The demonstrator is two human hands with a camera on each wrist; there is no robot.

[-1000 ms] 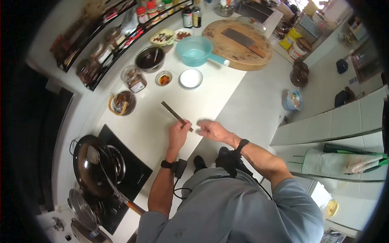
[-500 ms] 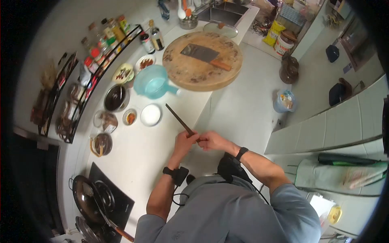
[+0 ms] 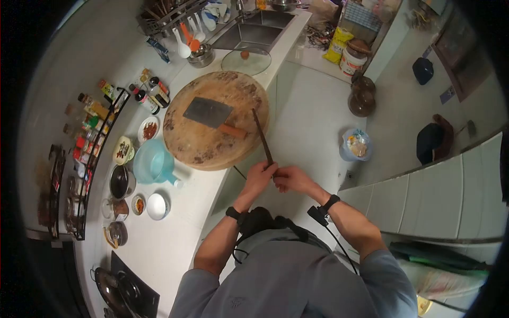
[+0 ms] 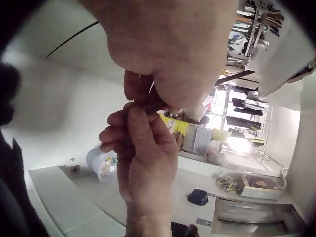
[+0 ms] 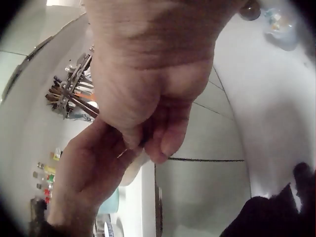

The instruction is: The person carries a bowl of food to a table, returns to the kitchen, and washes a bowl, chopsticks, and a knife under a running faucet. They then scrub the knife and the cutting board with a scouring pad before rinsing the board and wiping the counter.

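The left hand (image 3: 259,179) grips the chopsticks (image 3: 261,133) near their lower end, and the right hand (image 3: 295,179) pinches that end. The tips point toward the edge of the round chopping board (image 3: 212,153), where a cleaver (image 3: 208,112) lies on the desk (image 3: 177,233).

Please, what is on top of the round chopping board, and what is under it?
On the chopping board lies a cleaver with a wooden handle. What is beneath its blade or under the board is covered and cannot be seen.

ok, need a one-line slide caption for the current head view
Left hand and right hand grip dark chopsticks near a round chopping board bearing a cleaver.
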